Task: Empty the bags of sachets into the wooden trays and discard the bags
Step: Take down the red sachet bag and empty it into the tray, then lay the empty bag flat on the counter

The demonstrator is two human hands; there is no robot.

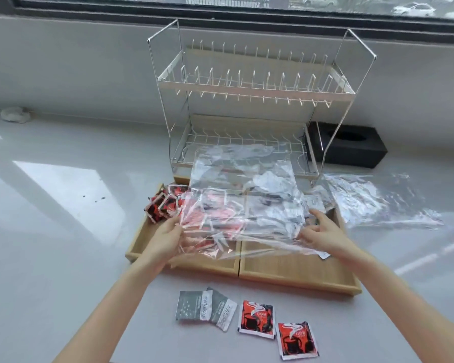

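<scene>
A clear plastic bag is spread over two wooden trays. My left hand grips its near left edge, and my right hand holds its near right edge. The left tray holds a heap of red sachets at its far end. Grey sachets show through the plastic in the right tray. On the table in front of the trays lie two grey sachets and two red sachets.
A second clear bag lies flat on the table to the right. A two-tier wire dish rack stands just behind the trays. A black box sits at the back right by the wall.
</scene>
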